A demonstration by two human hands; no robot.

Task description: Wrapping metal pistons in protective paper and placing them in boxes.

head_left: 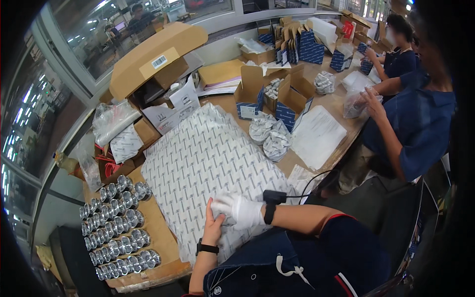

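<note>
I have a small wrapped bundle (228, 220) low over the near part of the printed paper (208, 148), between both hands and mostly covered by them. The left hand (213, 227), bare, has its index finger stretched along the bundle's left side, thumb against its front; the right hand (242, 210), gloved, curls over the top, though glove and paper blend, so I can't tell how tightly those fingers close. I'd expect a soft, slippery wrapper over something firm, perhaps weighty; I'd cup both sides rather than pinch loose paper. Its long axis and pointing are hidden from me. Left sit rows of shiny metal parts (118, 227); beyond, wrapped pieces (276, 143) beside open cartons (292, 101).
</note>
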